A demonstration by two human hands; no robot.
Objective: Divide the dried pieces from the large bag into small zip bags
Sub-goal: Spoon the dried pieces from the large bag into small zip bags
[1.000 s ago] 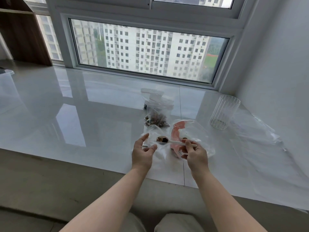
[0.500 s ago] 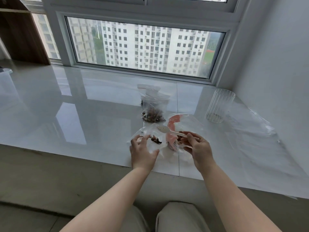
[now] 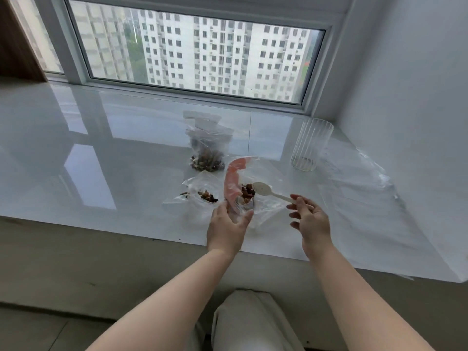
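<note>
The large bag (image 3: 253,196) with the red strip lay on the white surface (image 3: 126,173). The left hand (image 3: 228,229) gripped its near edge, fingers curled on the plastic. The right hand (image 3: 310,219) pinched a white spoon (image 3: 266,192), bowl over the bag's dried pieces (image 3: 247,192). A small zip bag (image 3: 200,196) lay just left of the large bag.

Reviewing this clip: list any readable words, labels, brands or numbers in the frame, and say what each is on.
None can be read.
The large bag has a red band, but no lettering shows on it.
The small zip bags, the spoon and the ribbed glass are plain.
The buildings outside the window show no legible signs.
</note>
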